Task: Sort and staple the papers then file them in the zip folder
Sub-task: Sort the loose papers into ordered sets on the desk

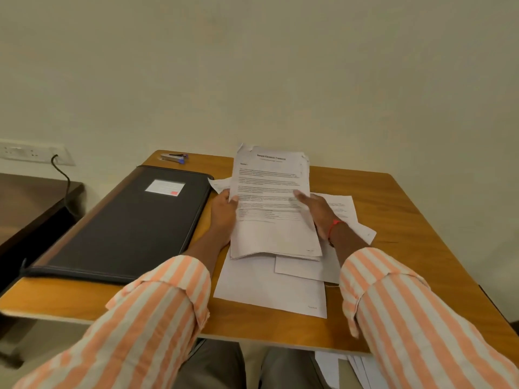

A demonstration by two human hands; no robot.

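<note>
Both hands are holding one stack of papers (273, 197), which is tilting up off the table (407, 248) with its printed face toward the camera. Left hand (224, 213) is pinching the stack's left edge, thumb in front, fingers behind. Right hand (316, 210) is gripping the right edge, thumb lying across the print; its fingers are hidden behind. A red thread (334, 227) is sitting on that wrist. Loose sheets (269, 284) are lying flat directly under the grip, with more fanning out past the right hand. The black zip folder (126, 220) is lying closed just left of the left hand. The stapler (174, 157) is sitting beyond the folder, well away from both hands.
</note>
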